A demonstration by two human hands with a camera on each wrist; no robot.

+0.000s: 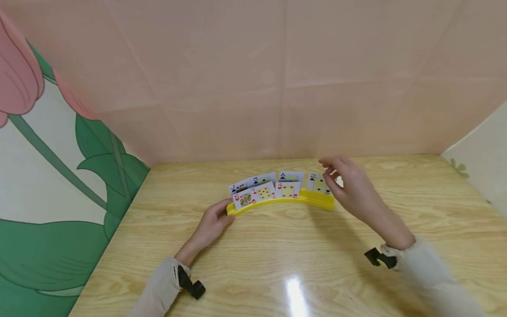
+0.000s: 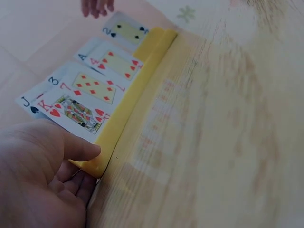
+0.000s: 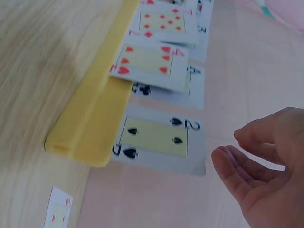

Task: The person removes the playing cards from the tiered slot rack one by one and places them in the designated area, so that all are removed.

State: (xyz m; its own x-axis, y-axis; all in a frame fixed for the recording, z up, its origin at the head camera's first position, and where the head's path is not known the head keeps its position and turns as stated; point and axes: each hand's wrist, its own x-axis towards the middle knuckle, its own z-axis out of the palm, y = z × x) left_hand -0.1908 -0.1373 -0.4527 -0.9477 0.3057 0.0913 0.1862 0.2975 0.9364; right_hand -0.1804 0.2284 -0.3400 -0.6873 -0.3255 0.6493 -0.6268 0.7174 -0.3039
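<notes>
A curved yellow card holder [image 1: 317,200] stands on the table with playing cards in two rows. My left hand [image 1: 211,224] grips its left end, thumb on the front face in the left wrist view. The front row has a king of hearts [image 2: 73,114], a seven of diamonds [image 3: 161,23] and a four of hearts [image 3: 149,61]. Behind them are a jack [image 1: 239,188], a black three [image 1: 263,179] and an ace [image 1: 291,176]. A two of spades [image 3: 156,140] stands at the right end. My right hand [image 1: 350,185] hovers beside its upper edge, fingers loosely bent, holding nothing.
A loose red-suited card [image 3: 58,209] lies on the wooden table [image 1: 277,246] past the holder's right end. A pink wall covering [image 1: 237,88] rises behind the table. A floral panel [image 1: 51,176] borders the left side.
</notes>
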